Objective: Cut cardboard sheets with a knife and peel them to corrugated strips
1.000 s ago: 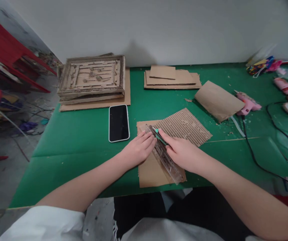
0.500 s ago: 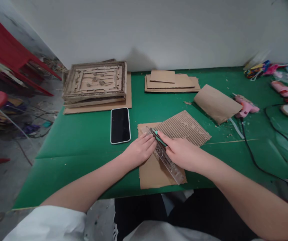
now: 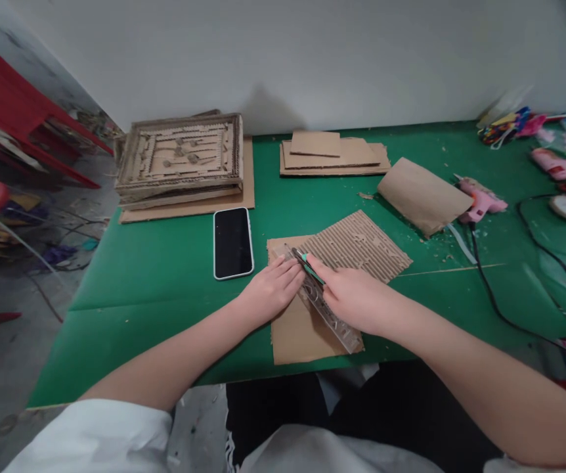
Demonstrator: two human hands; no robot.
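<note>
My right hand is closed round a utility knife with a teal slider, its index finger stretched along the top. The knife's tip lies by the upper end of a clear plastic ruler. Flat on that upper end, my left hand presses down with its fingers stretched out. The ruler runs slantwise over a corrugated cardboard piece with its ridges bare. Under both lies a plain cardboard sheet near the table's front edge. The knife's blade is too small to make out.
A phone lies left of the cardboard. Behind it stands a stack of framed cardboard panels. Cardboard pieces are piled at the back. To the right are a curved brown sheet, a pink glue gun and its black cord.
The whole view has shifted slightly, so things sit a little higher and further left. Both hands, the knife and the ruler keep nearly the same places on the cardboard.
</note>
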